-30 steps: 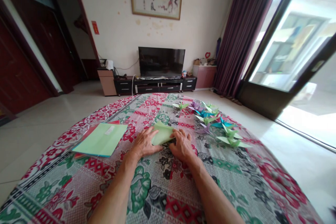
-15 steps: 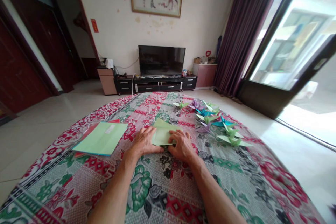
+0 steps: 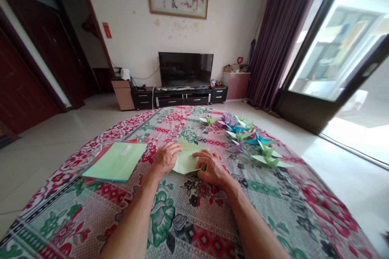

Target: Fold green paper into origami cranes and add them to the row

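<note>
A light green sheet of paper, partly folded, lies on the flowered tablecloth in front of me. My left hand rests on its left edge with curled fingers pressing the paper down. My right hand lies on the paper's right side, fingers pinched together on the paper's near right corner. Both forearms reach in from the bottom of the view.
A stack of coloured paper with a green sheet on top lies to the left. Several folded paper cranes in green, blue and purple sit at the right. Beyond the round table stand a TV and a low cabinet.
The paper has been opened flatter and pulled slightly nearer. My left hand moved onto its left edge and my right hand shifted to its near right corner.
</note>
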A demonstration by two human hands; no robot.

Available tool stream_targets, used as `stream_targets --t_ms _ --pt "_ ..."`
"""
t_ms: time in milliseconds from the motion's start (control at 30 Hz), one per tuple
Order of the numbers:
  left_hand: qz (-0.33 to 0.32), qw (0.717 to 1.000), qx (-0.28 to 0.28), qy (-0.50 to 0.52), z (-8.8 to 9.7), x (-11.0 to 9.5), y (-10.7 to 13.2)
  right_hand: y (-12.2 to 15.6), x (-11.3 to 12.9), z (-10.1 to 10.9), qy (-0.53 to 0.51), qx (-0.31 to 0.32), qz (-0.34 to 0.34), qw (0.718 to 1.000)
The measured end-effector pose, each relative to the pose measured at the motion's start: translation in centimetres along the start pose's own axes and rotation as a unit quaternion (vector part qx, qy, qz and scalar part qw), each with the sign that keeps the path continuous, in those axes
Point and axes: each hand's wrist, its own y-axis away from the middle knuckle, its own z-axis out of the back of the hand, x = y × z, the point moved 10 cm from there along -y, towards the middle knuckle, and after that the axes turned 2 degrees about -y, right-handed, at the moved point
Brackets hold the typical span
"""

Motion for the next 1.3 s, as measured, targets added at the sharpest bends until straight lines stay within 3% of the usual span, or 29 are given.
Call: stream_targets --t_ms 200,433,567,733,1000,1300 --pt "0.024 0.996 0.086 -0.022 -1.9 1.4 0.7 0.1 0.1 -0.5 -0.007 0.035 -0.001 0.999" --pt "0.056 0.984 0.165 0.027 -2.0 3.9 1.9 0.4 -0.5 -1.2 -0.016 0.118 -0.035 0.992" --pt "0.067 0.978 0.198 0.027 -1.8 4.3 2.4 0.4 -1.6 -1.0 -0.043 0.120 -0.026 0.992" --pt "0.067 0.977 0.196 0.047 -1.3 3.7 2.5 0.4 -2.3 -0.5 -0.077 0.087 0.001 0.993" --pt "0.075 0.979 0.183 0.052 -0.5 3.2 2.4 0.2 -1.5 0.8 -0.093 0.034 0.000 0.995" --pt "0.085 0.979 0.170 0.069 0.2 2.6 2.3 0.2 -1.7 0.5 -0.077 0.021 0.020 0.997"
